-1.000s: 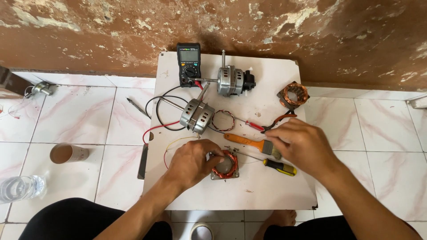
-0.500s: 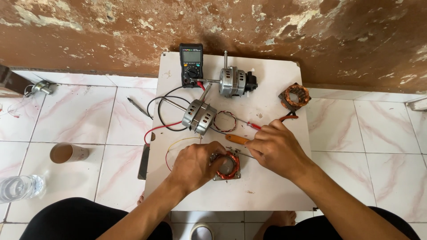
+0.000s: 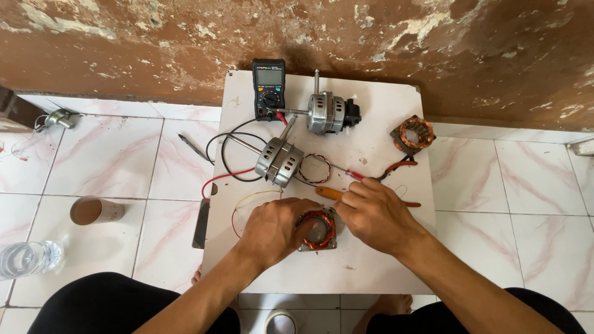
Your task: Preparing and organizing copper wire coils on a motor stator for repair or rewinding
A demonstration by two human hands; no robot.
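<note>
A small motor stator with copper windings lies on the white board. My left hand grips its left side. My right hand rests against its right edge, fingers curled over the stator rim and over an orange-handled tool lying just above it. What the right fingers pinch is hidden. A silver fan motor with a shaft and a red and black wire loop sits just beyond my hands.
At the back of the board stand a black multimeter and a second silver motor. Another copper stator sits at the right edge, with red-handled pliers nearby. A cup and a glass stand on the tiled floor, left.
My right hand has moved left from the tools on the board to the right edge of the stator. My left hand has stayed on the stator.
</note>
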